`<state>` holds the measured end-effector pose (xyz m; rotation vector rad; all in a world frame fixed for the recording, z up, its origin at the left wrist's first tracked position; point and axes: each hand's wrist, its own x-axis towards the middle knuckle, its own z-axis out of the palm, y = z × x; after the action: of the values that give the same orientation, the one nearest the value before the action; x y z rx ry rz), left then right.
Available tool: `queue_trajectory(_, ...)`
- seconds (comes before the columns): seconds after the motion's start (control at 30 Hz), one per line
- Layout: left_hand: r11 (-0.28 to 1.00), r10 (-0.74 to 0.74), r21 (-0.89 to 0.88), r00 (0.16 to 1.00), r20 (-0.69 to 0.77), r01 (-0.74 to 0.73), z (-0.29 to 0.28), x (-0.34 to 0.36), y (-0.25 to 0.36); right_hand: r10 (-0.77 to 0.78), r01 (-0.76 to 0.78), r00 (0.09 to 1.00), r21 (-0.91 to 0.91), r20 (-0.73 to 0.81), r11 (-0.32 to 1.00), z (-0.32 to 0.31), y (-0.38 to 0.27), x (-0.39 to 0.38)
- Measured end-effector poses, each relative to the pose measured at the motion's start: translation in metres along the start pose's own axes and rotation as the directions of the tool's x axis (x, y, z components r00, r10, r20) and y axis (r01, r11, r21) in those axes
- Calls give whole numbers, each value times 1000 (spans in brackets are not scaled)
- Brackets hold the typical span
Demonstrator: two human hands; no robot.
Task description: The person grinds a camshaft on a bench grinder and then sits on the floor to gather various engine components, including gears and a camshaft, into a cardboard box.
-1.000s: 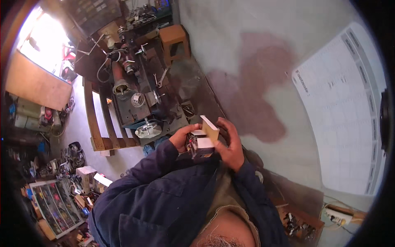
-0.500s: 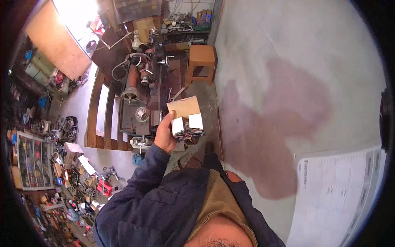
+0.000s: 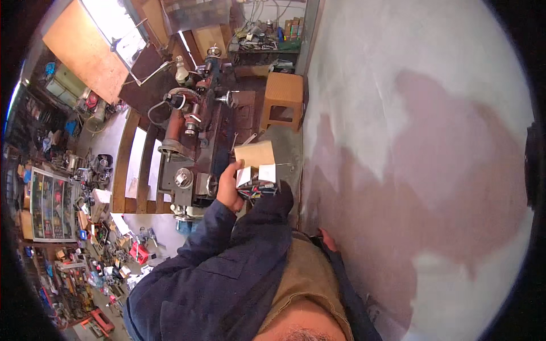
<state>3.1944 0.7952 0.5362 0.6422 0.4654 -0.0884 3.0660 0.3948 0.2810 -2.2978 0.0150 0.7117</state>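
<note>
My left hand (image 3: 230, 187) is closed around the side of a small open cardboard box (image 3: 255, 153), held in front of my body. The box has a raised brown flap and two white side flaps. Several thin dark and coloured pieces (image 3: 257, 190) lie inside it, too small to name. Low beside my right hip is my right hand (image 3: 328, 240), near the wall. Only part of it shows, and its fingers are too hidden to read. A lathe (image 3: 190, 128) with a round chuck-like part (image 3: 183, 178) stands ahead and to the left of the box.
An orange-brown stool (image 3: 284, 91) stands ahead by the stained wall (image 3: 364, 199) on my right. Wrenches (image 3: 248, 139) lie past the box. A wooden pallet frame (image 3: 122, 170) stands left of the lathe. Tools and parts clutter the left floor beside a glass-fronted cabinet (image 3: 53, 207).
I have stepped forward along the wall, with one leg now further ahead under the box. The printed sheet on the wall has passed out of view. The box stays in my left hand.
</note>
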Motion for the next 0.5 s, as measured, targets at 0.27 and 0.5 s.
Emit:
queue_trajectory(0.27,996,52,83,990,-135,-41,-12,84,-10,63,-87,992,245,106,966,-32,-49,90)
queue_trajectory(0.5,980,177,95,984,5,-177,9,236,51,81,-114,981,189,177,975,-100,-120,224)
